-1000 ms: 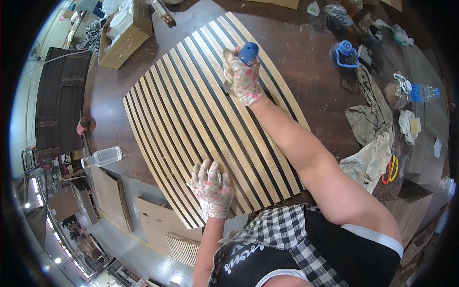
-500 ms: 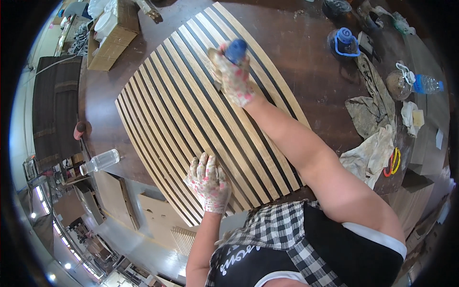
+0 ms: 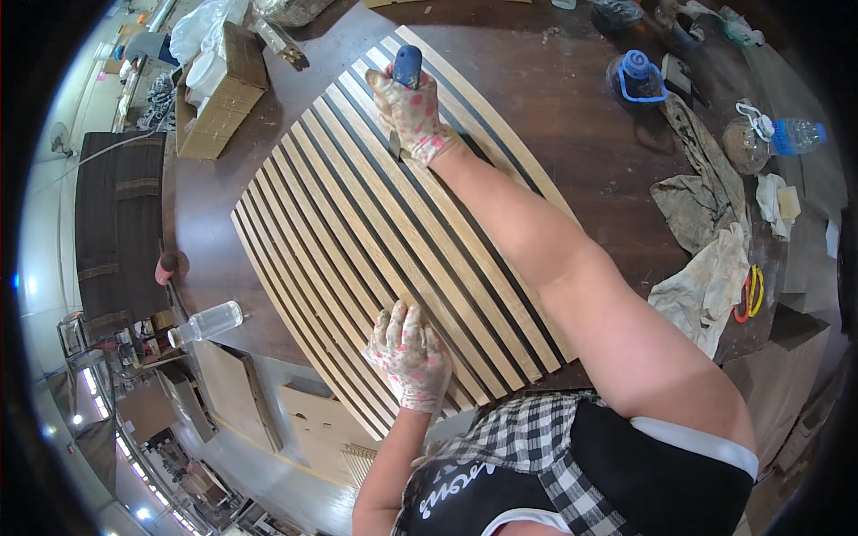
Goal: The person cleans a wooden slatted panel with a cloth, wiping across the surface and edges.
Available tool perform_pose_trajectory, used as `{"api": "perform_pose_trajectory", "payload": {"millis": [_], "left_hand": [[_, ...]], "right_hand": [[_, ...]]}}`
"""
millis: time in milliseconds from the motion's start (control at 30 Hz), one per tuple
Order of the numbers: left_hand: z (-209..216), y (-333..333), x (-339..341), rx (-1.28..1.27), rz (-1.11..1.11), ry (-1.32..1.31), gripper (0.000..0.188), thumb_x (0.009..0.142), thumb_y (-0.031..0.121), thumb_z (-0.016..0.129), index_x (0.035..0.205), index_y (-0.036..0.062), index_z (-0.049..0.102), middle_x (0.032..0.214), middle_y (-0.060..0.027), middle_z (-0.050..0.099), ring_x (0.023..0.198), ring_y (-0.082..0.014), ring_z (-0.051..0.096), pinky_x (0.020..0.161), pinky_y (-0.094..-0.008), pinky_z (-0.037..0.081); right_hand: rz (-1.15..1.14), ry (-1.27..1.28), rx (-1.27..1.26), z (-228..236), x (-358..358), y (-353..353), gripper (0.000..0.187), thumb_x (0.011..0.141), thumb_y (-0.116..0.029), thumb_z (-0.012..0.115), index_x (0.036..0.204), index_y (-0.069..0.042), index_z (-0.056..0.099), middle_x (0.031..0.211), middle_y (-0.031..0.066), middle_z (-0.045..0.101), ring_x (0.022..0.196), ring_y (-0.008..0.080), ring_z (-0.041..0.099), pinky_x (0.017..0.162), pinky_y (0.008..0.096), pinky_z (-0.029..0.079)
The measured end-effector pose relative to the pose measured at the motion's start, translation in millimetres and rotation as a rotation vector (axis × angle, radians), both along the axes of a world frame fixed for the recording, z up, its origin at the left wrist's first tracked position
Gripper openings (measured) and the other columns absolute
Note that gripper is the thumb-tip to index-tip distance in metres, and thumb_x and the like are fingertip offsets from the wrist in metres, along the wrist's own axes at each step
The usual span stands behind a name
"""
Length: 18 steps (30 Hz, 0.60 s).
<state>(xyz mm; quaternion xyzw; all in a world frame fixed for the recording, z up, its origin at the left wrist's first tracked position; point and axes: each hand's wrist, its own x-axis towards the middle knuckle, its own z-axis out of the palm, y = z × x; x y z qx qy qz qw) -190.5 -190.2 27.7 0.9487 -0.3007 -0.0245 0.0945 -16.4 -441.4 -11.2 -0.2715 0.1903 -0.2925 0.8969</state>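
Observation:
A large panel of pale wooden slats [image 3: 357, 223] with dark gaps between them lies on the brown table. My right hand [image 3: 418, 121], in a stained white glove with pink spots, is wrapped round a tool with a blue handle [image 3: 407, 66]. The handle points up, and a flat metal blade [image 3: 394, 145] shows below the fist, near a gap in the far half of the panel. Whether the blade touches the wood is hard to see. My left hand [image 3: 411, 362], gloved alike, rests on the slats near the close edge with its fingers stretched out.
Around the panel spreads the brown table [image 3: 572, 134]. At its right are a blue-capped jug [image 3: 637, 80], dirty rags [image 3: 706, 286], scissors with red and yellow handles [image 3: 751, 293] and a plastic bottle [image 3: 795, 147]. A clear bottle [image 3: 207, 323], a mallet [image 3: 167, 268] and a cardboard box [image 3: 223, 98] stand or lie left.
My right hand has moved with the blue-handled tool a little farther along the slats, away from me. My left hand stays at about the same spot on the panel. The whole view has shifted slightly.

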Motion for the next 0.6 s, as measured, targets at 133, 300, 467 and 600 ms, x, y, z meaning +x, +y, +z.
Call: {"api": "perform_pose_trajectory", "payload": {"millis": [133, 300, 467, 600], "left_hand": [[9, 10, 3, 0.012, 0.014, -0.024, 0.037, 0.067, 0.012, 0.059, 0.104, 0.0111, 0.057, 0.114, -0.0089, 0.053, 0.109, -0.0314, 0.043, 0.092, -0.048, 0.027], [8, 8, 5, -0.033, 0.0, -0.022, 0.036, 0.066, 0.01, 0.058, 0.102, 0.0097, 0.057, 0.11, -0.01, 0.054, 0.107, -0.0324, 0.044, 0.09, -0.0478, 0.029], [2, -3, 6, -0.064, -0.036, -0.03, 0.036, 0.065, 0.009, 0.057, 0.101, 0.0099, 0.057, 0.109, -0.0094, 0.054, 0.106, -0.0321, 0.045, 0.089, -0.047, 0.03], [2, 8, 10, -0.075, -0.006, -0.022, 0.036, 0.065, 0.008, 0.056, 0.101, 0.0091, 0.058, 0.11, -0.0103, 0.054, 0.108, -0.0325, 0.044, 0.091, -0.0472, 0.03]], "right_hand": [[0.012, 0.057, 0.079, 19, -70, 30, 0.013, 0.077, -0.01, 0.06, 0.079, -0.012, 0.047, 0.052, -0.0042, 0.044, 0.035, 0.0049, 0.038, 0.033, 0.0172, 0.031], [-0.029, 0.053, -0.042, 5, -66, 35, 0.011, 0.078, -0.009, 0.058, 0.081, -0.013, 0.048, 0.054, -0.0037, 0.045, 0.039, 0.0048, 0.04, 0.035, 0.018, 0.033], [0.029, -0.053, -0.058, -2, 38, 2, 0.012, 0.078, -0.018, 0.062, 0.083, -0.013, 0.052, 0.061, -0.0033, 0.05, 0.046, 0.0046, 0.047, 0.039, 0.0181, 0.037], [0.096, 0.073, -0.12, 9, -31, 29, 0.013, 0.078, -0.017, 0.061, 0.084, -0.014, 0.05, 0.065, -0.004, 0.049, 0.047, 0.0031, 0.046, 0.038, 0.0162, 0.037]]}}
